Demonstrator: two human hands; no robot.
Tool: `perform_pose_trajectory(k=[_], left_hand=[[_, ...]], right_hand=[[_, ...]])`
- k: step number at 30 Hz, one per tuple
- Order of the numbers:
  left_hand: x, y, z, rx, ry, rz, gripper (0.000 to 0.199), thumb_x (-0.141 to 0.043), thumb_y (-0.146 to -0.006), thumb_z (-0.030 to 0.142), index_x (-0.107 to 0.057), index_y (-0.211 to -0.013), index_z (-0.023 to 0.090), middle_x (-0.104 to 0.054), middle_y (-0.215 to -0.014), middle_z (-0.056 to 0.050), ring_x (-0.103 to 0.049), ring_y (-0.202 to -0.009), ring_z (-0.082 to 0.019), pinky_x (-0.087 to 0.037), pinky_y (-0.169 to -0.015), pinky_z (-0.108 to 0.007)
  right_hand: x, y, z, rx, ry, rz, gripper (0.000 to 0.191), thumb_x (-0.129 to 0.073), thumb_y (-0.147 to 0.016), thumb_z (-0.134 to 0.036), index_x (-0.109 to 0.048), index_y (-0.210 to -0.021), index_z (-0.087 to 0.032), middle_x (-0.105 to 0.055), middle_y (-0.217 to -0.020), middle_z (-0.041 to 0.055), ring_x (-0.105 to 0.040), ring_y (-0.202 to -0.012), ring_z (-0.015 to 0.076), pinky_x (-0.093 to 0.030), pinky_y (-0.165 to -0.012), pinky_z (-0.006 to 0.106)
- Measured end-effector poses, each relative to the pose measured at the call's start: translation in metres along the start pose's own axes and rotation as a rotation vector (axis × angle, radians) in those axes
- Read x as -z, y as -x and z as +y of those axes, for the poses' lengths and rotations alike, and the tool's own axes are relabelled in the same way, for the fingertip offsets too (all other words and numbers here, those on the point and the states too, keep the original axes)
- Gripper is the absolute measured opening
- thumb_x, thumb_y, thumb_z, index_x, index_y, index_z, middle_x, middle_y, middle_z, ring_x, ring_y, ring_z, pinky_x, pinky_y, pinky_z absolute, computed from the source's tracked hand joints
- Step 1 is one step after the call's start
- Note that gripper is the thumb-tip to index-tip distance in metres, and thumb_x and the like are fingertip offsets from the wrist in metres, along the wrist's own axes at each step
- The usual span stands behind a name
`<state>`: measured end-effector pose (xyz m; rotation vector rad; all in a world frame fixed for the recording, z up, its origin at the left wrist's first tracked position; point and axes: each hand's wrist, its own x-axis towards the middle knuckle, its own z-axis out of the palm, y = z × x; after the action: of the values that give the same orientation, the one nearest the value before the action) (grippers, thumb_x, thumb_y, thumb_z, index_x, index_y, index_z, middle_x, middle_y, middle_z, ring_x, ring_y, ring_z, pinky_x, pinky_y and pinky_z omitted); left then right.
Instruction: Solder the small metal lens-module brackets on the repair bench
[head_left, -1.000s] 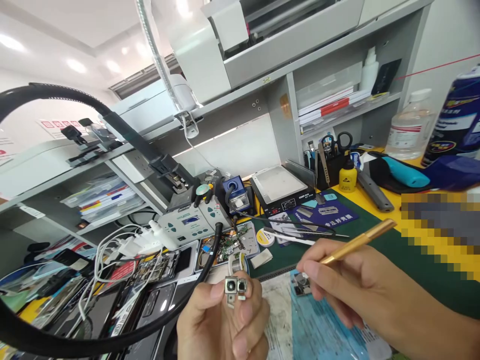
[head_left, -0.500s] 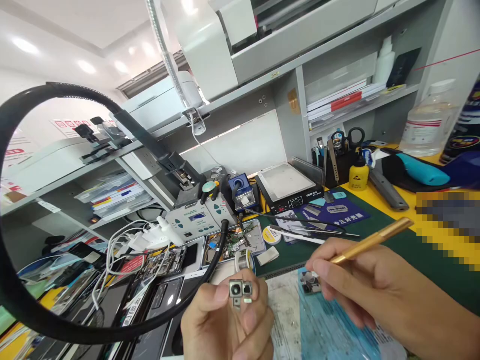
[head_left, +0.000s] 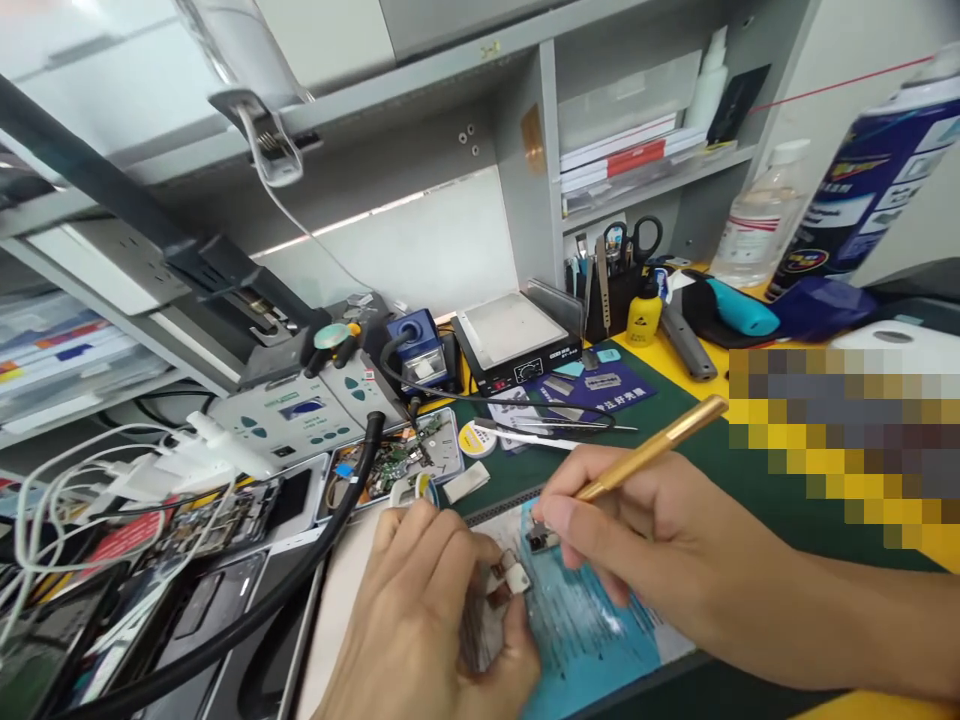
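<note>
My left hand pinches a small metal camera module low over a blue sheet at the near edge of the bench. My right hand grips a gold-coloured tool like a pen, its handle pointing up and to the right and its tip hidden under my fingers. Another small module lies on the sheet just under my right fingertips. The two hands are nearly touching.
A thick black hose curves across the left side over opened phones and white cables. Behind stand a soldering station, a black heating plate, a tool holder with scissors, bottles and a green mat.
My left hand has lowered the camera module from in front of my face down to the blue sheet. The view has tilted down, and my right hand has come closer to the left.
</note>
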<state>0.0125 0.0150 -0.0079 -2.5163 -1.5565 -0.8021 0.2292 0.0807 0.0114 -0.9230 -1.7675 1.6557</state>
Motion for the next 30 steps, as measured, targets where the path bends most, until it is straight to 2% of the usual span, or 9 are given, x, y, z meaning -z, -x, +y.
perform_pose_trajectory(k=[4, 8, 12, 15, 19, 23, 25, 28, 30], left_hand=[[0.003, -0.002, -0.004, -0.015, -0.066, -0.067, 0.013, -0.065, -0.080, 0.021, -0.056, -0.088, 0.023, -0.059, -0.076, -0.002, -0.056, -0.076, -0.024, -0.039, -0.072, -0.039], [0.004, 0.001, -0.009, -0.053, -0.086, -0.095, 0.016, -0.071, -0.083, 0.026, -0.056, -0.089, 0.023, -0.061, -0.078, -0.002, -0.056, -0.077, -0.025, -0.039, -0.071, -0.039], [0.005, 0.006, -0.012, -0.072, -0.083, -0.092, 0.035, -0.075, -0.083, 0.034, -0.061, -0.112, 0.020, -0.064, -0.092, -0.005, -0.056, -0.083, -0.026, -0.041, -0.074, -0.041], [0.006, 0.008, -0.013, -0.102, -0.051, -0.106, 0.045, -0.073, -0.084, 0.032, -0.061, -0.125, 0.020, -0.064, -0.100, -0.007, -0.056, -0.088, -0.027, -0.042, -0.077, -0.043], [0.009, 0.007, -0.014, -0.076, 0.000, -0.131, 0.038, -0.066, -0.079, 0.016, -0.061, -0.116, 0.021, -0.063, -0.099, -0.007, -0.054, -0.089, -0.028, -0.041, -0.075, -0.042], [0.012, 0.005, -0.014, -0.047, 0.026, -0.134, 0.024, -0.064, -0.077, 0.012, -0.059, -0.099, 0.021, -0.061, -0.090, -0.005, -0.053, -0.086, -0.027, -0.039, -0.072, -0.042], [0.014, 0.005, -0.014, -0.032, 0.024, -0.135, 0.025, -0.063, -0.078, 0.012, -0.060, -0.101, 0.021, -0.061, -0.092, -0.006, -0.054, -0.087, -0.027, -0.039, -0.073, -0.043], [0.015, 0.004, -0.014, -0.050, 0.028, -0.140, 0.036, -0.063, -0.081, 0.012, -0.061, -0.116, 0.021, -0.063, -0.100, -0.007, -0.056, -0.092, -0.027, -0.041, -0.076, -0.043], [0.014, 0.004, -0.014, -0.074, 0.033, -0.148, 0.034, -0.064, -0.082, 0.012, -0.061, -0.115, 0.021, -0.064, -0.099, -0.007, -0.056, -0.092, -0.026, -0.042, -0.076, -0.042]], right_hand=[[-0.002, -0.001, -0.005, -0.154, -0.034, -0.024, 0.027, -0.053, -0.107, -0.035, -0.056, -0.084, -0.022, -0.040, -0.057, -0.0075, -0.034, -0.050, 0.0102, -0.030, -0.046, 0.021], [-0.003, -0.003, -0.002, -0.193, -0.084, -0.008, 0.023, -0.055, -0.104, -0.031, -0.056, -0.083, -0.022, -0.041, -0.056, -0.0081, -0.034, -0.048, 0.0094, -0.027, -0.042, 0.019], [-0.004, -0.005, -0.002, -0.182, -0.092, -0.005, 0.026, -0.055, -0.104, -0.031, -0.057, -0.080, -0.022, -0.042, -0.055, -0.0076, -0.035, -0.048, 0.0093, -0.027, -0.043, 0.020], [-0.005, -0.007, -0.003, -0.170, -0.085, 0.000, 0.026, -0.057, -0.102, -0.033, -0.056, -0.079, -0.022, -0.041, -0.056, -0.0073, -0.034, -0.049, 0.0097, -0.028, -0.044, 0.021], [-0.005, -0.006, -0.002, -0.153, -0.039, 0.001, 0.027, -0.056, -0.102, -0.034, -0.054, -0.078, -0.022, -0.039, -0.058, -0.0068, -0.033, -0.049, 0.0104, -0.027, -0.045, 0.023], [-0.003, -0.004, -0.002, -0.145, -0.014, -0.012, 0.024, -0.056, -0.103, -0.035, -0.056, -0.082, -0.022, -0.042, -0.060, -0.0064, -0.035, -0.049, 0.0099, -0.027, -0.044, 0.022], [-0.003, -0.003, -0.003, -0.150, -0.023, -0.024, 0.022, -0.059, -0.101, -0.034, -0.056, -0.083, -0.022, -0.041, -0.058, -0.0069, -0.036, -0.048, 0.0095, -0.027, -0.042, 0.021], [-0.004, -0.003, -0.005, -0.161, -0.064, -0.049, 0.022, -0.064, -0.098, -0.035, -0.055, -0.082, -0.022, -0.043, -0.055, -0.0078, -0.037, -0.046, 0.0085, -0.027, -0.041, 0.019], [-0.006, -0.003, -0.004, -0.158, -0.083, -0.059, 0.023, -0.066, -0.097, -0.035, -0.053, -0.082, -0.023, -0.044, -0.054, -0.0082, -0.038, -0.045, 0.0079, -0.027, -0.040, 0.018]])
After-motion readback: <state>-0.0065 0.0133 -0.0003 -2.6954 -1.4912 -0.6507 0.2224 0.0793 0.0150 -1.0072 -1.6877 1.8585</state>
